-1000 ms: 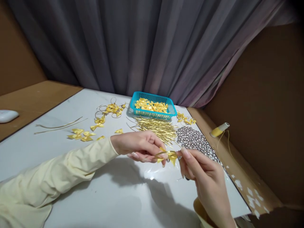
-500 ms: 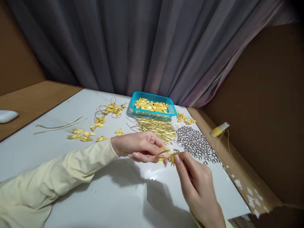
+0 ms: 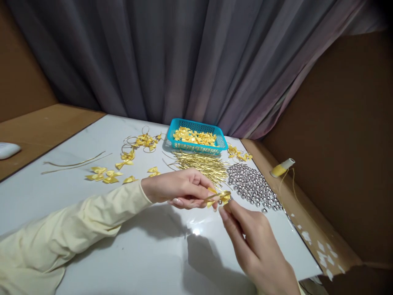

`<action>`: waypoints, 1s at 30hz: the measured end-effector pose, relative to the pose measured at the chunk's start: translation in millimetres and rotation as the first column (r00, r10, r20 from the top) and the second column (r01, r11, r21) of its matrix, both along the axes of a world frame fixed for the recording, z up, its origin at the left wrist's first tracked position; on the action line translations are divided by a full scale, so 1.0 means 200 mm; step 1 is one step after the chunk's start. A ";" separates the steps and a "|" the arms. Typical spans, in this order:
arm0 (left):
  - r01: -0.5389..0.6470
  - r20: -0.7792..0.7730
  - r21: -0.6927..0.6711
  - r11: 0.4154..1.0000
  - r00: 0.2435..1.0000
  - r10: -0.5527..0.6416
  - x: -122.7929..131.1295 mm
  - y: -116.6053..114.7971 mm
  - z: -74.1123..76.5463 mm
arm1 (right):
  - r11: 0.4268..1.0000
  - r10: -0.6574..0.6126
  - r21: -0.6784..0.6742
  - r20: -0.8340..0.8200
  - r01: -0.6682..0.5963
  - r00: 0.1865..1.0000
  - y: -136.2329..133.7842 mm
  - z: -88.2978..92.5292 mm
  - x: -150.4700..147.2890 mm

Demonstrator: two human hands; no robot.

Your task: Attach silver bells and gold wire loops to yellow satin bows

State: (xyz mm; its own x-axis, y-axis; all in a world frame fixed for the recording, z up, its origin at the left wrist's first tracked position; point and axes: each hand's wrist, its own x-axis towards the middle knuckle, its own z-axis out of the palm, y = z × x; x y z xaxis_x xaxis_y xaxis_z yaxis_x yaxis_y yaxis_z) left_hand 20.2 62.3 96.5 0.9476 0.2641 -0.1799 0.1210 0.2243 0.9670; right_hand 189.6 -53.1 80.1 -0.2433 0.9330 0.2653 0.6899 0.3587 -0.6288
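Dark curtains [image 3: 153, 57] hang behind my bench [image 3: 138, 258]; my left hand [image 3: 184, 188] pinches a yellow bow [image 3: 226, 199], and I can't tell if my right hand [image 3: 256, 241] does too

Looked like a craft corner tbh, couldn't tell if home or workshop. White tabletop [image 3: 123, 258] sat between brown panels [image 3: 340, 123] by a grey curtain [image 3: 172, 61], holding silver beads [image 3: 251, 184], gold strips [image 3: 199, 164] and yellow bows [image 3: 195, 136].
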 end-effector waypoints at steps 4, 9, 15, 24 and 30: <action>-0.001 -0.001 0.061 0.998 1.000 0.001 0.00 0.00 0.00 | 0.997 0.021 -0.073 -0.030 -0.024 0.999 0.00 0.01 0.02; 0.009 -0.021 0.124 0.992 1.000 -0.006 0.00 -0.01 0.02 | 0.996 -0.007 -0.091 -0.074 0.000 0.997 0.01 0.02 0.04; 0.010 -0.086 0.361 0.932 0.996 0.023 0.01 -0.04 0.04 | 0.970 0.055 -0.226 -0.137 -0.085 0.989 0.04 0.05 0.05; -0.024 0.037 0.814 0.581 0.999 -0.011 0.01 -0.10 0.04 | 0.831 0.146 -0.390 -0.534 -0.396 0.833 0.10 0.01 0.13; -0.085 0.082 0.821 0.564 0.996 0.029 0.01 -0.11 0.04 | 0.787 0.022 -0.406 -0.734 -0.465 0.678 0.11 -0.05 0.14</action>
State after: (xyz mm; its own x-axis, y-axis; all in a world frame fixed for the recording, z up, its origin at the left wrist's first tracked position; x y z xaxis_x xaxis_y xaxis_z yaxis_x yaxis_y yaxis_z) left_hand 22.2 40.3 104.5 0.9256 0.3254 0.1934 0.0800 -0.6676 0.7402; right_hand 216.8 -30.8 70.7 -0.4476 0.8925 -0.0554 -0.0565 -0.0900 -0.9943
